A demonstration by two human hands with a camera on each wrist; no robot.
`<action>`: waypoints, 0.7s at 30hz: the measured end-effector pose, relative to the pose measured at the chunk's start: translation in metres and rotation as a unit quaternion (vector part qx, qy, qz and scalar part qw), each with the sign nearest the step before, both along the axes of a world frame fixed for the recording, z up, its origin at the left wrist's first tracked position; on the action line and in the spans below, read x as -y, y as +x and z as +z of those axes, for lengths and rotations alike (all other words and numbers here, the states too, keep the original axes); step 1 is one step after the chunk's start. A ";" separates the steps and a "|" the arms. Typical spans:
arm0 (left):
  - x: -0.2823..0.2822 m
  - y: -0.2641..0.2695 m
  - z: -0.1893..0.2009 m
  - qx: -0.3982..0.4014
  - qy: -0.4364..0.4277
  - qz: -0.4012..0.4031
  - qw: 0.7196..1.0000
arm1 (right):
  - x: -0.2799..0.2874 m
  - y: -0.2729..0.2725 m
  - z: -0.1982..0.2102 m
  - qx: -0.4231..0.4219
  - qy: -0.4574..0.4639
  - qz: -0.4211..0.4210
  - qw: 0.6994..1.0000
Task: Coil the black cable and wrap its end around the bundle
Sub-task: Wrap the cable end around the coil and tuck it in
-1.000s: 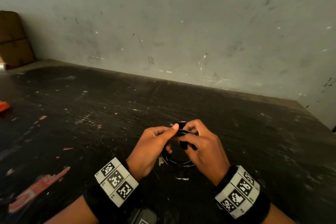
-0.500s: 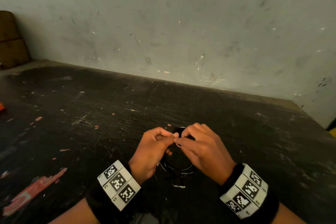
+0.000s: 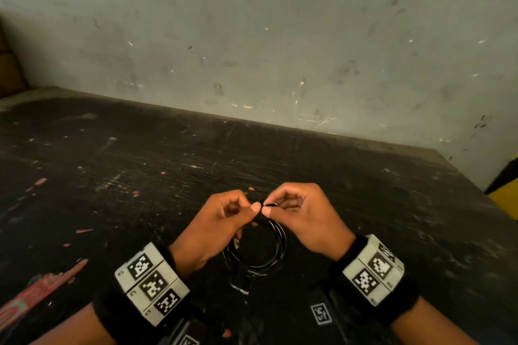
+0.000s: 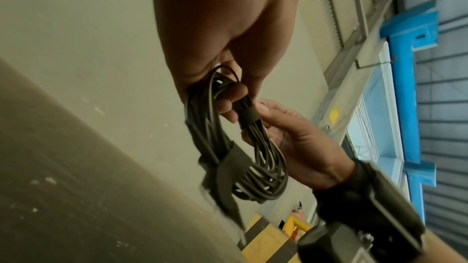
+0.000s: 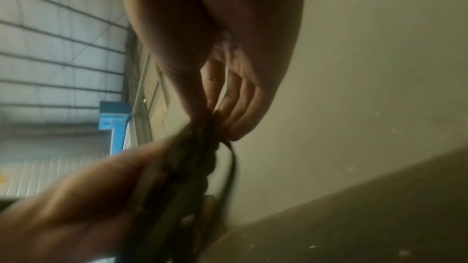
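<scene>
The black cable [image 3: 276, 246] hangs as a round coil of several loops between my two hands, above the dark table [image 3: 140, 176]. My left hand [image 3: 224, 221] pinches the top of the coil with thumb and fingers. My right hand [image 3: 297, 213] pinches the same spot from the right, on a narrow black band [image 4: 249, 115] wrapped round the strands. A wider black strap [image 4: 230, 165] crosses the lower part of the coil [image 4: 266, 175], and its tail [image 3: 241, 280] hangs down. In the right wrist view the cable [image 5: 202, 157] is blurred below my fingertips [image 5: 238, 115].
A scuffed grey wall [image 3: 280, 36] stands behind the table. Red scraps [image 3: 42, 291] lie at the near left. A yellow and black object [image 3: 504, 193] shows past the table's right edge. A brown box [image 3: 8, 64] sits at the far left.
Both hands have come a little apart at the top of the coil, and the loops below them now hang in plain view. The camera view has shifted right.
</scene>
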State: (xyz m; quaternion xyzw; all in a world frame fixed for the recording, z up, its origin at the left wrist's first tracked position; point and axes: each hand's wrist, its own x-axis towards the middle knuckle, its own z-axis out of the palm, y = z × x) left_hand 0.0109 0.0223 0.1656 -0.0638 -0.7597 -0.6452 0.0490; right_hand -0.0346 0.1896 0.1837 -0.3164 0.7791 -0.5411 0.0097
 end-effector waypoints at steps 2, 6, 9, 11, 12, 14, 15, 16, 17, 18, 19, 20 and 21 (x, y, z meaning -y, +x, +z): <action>0.002 -0.003 -0.002 -0.020 -0.034 0.007 0.999 | -0.002 -0.001 0.000 0.020 -0.010 -0.009 1.000; 0.006 -0.011 -0.009 -0.011 -0.076 -0.029 0.997 | -0.004 -0.002 -0.010 0.073 -0.004 -0.021 0.997; 0.003 -0.020 -0.018 0.033 -0.071 -0.038 0.996 | -0.007 -0.005 -0.027 0.111 -0.029 -0.058 0.992; 0.003 -0.027 -0.029 0.097 -0.028 -0.027 0.995 | -0.014 -0.011 -0.040 0.133 -0.057 -0.120 0.982; 0.005 -0.029 -0.036 0.136 0.001 -0.014 0.991 | -0.018 -0.014 -0.047 0.148 -0.078 -0.153 0.974; 0.008 -0.030 -0.052 0.216 0.068 0.003 0.974 | -0.028 -0.018 -0.061 0.188 -0.123 -0.207 0.952; 0.009 -0.030 -0.060 0.250 0.102 0.005 0.963 | -0.032 -0.019 -0.068 0.211 -0.138 -0.227 0.941; 0.009 -0.030 -0.070 0.275 0.135 0.008 0.952 | -0.035 -0.020 -0.077 0.233 -0.148 -0.243 0.930; 0.008 -0.030 -0.078 0.284 0.161 0.015 0.945 | -0.038 -0.021 -0.085 0.246 -0.152 -0.258 0.922; 0.006 -0.031 -0.088 0.287 0.178 0.024 0.941 | -0.040 -0.022 -0.096 0.257 -0.150 -0.270 0.916; 0.003 -0.031 -0.096 0.284 0.189 0.034 0.939 | -0.042 -0.021 -0.104 0.267 -0.145 -0.280 0.911; 0.001 -0.033 -0.105 0.282 0.192 0.044 0.939 | -0.044 -0.022 -0.113 0.277 -0.141 -0.286 0.907; -0.002 -0.035 -0.113 0.286 0.189 0.053 0.938 | -0.045 -0.021 -0.123 0.289 -0.134 -0.289 0.903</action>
